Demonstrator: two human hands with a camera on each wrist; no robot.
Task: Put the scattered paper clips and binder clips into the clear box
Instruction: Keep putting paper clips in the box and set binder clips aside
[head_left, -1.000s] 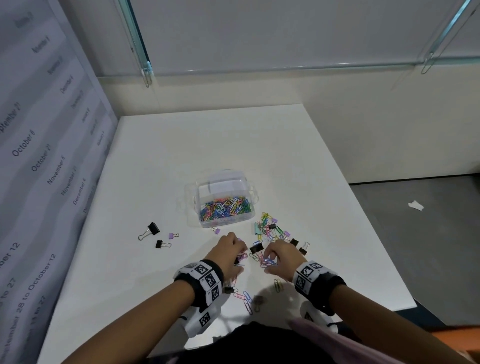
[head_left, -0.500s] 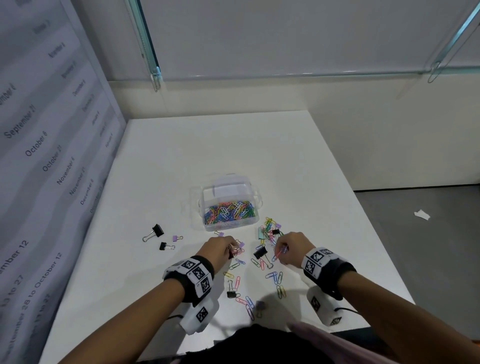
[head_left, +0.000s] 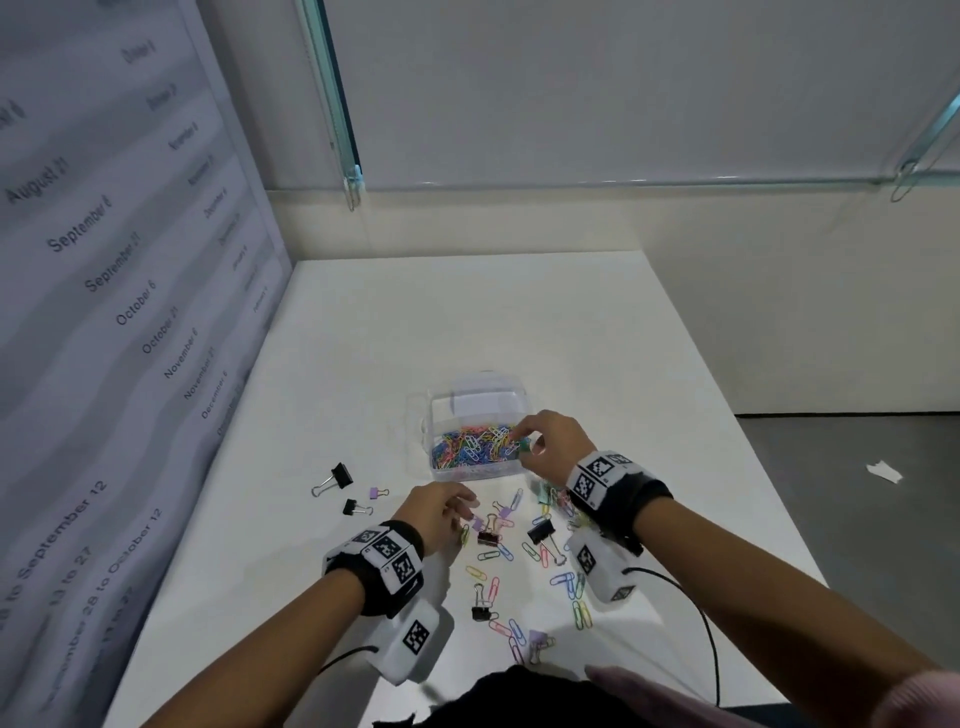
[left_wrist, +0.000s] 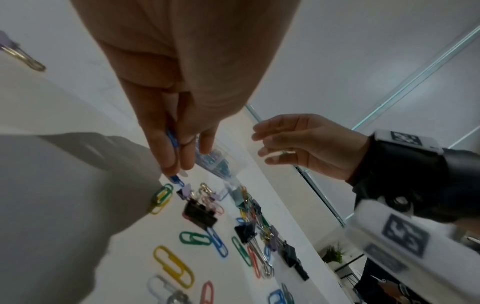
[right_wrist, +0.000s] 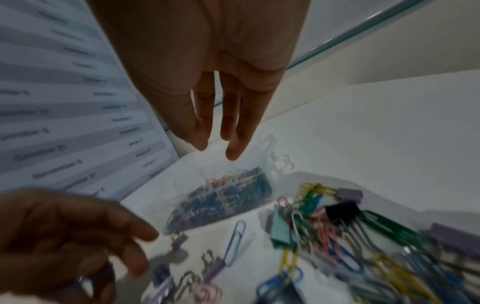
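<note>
The clear box (head_left: 431, 415), heaped with coloured paper clips (head_left: 475, 441), stands mid-table. My right hand (head_left: 522, 434) hovers over its right rim. In the right wrist view its fingers (right_wrist: 231, 131) hang straight and apart with nothing between them. A small green clip (head_left: 524, 447) shows just below them. My left hand (head_left: 465, 506) is low over the scattered pile (head_left: 519, 545) in front of the box and pinches a blue paper clip (left_wrist: 172, 139). Black binder clips (head_left: 540, 531) lie among the loose paper clips.
Two black binder clips (head_left: 340, 475) and a purple one (head_left: 376, 492) lie apart to the left of the box. More clips (head_left: 519, 631) reach the near table edge. A printed wall panel (head_left: 130, 312) borders the table on the left, and the table's right edge drops to the floor.
My right hand has lifted from the pile and moved forward over the box, its fingers now spread. My left hand stayed at the pile, shifting slightly forward.
</note>
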